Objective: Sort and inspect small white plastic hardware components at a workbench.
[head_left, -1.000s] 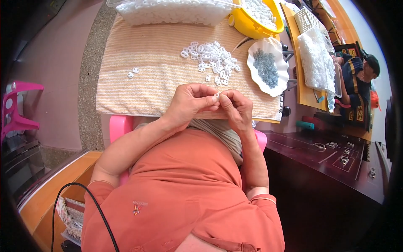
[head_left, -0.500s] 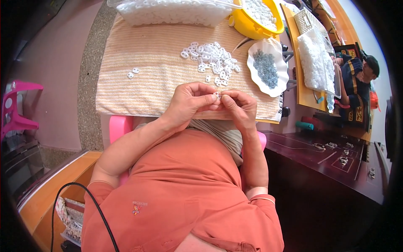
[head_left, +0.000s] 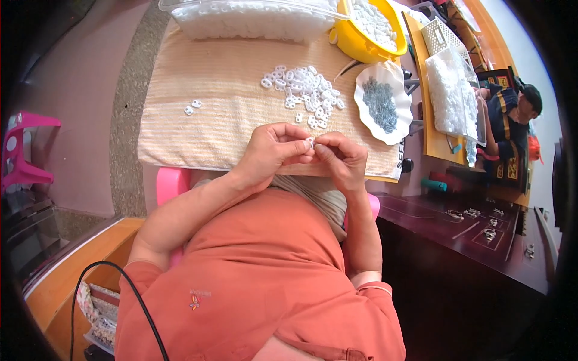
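Between my two hands, above the table's near edge, is a small white plastic piece with holes (head_left: pixel 310 142). My left hand (head_left: pixel 274 150) pinches it between thumb and forefinger. From the other side, my right hand (head_left: pixel 342 157) has thumb and fingertips closed at the same piece; whether they also hold a small metal part is too small to tell. Just beyond the hands lies a loose pile of similar white two-holed pieces (head_left: pixel 307 87). A few separate white pieces (head_left: pixel 192 107) lie to the left. Right of the pile, a white scalloped dish (head_left: pixel 365 114) holds many small grey metal parts (head_left: pixel 380 103).
A striped towel (head_left: pixel 198 135) covers the table. At the back stand a clear bin (head_left: pixel 241 24) of white pieces and a yellow basin (head_left: pixel 358 49). A pointed tool (head_left: pixel 346 68) lies beside the dish. Another person (head_left: pixel 512 114) sits at the right near a white-filled container (head_left: pixel 450 96). A pink stool (head_left: pixel 27 147) stands left.
Both hands keep their pinch on the white piece, with the right fingers shifting slightly at it. The view has tilted a little, so the table contents sit slightly lower.
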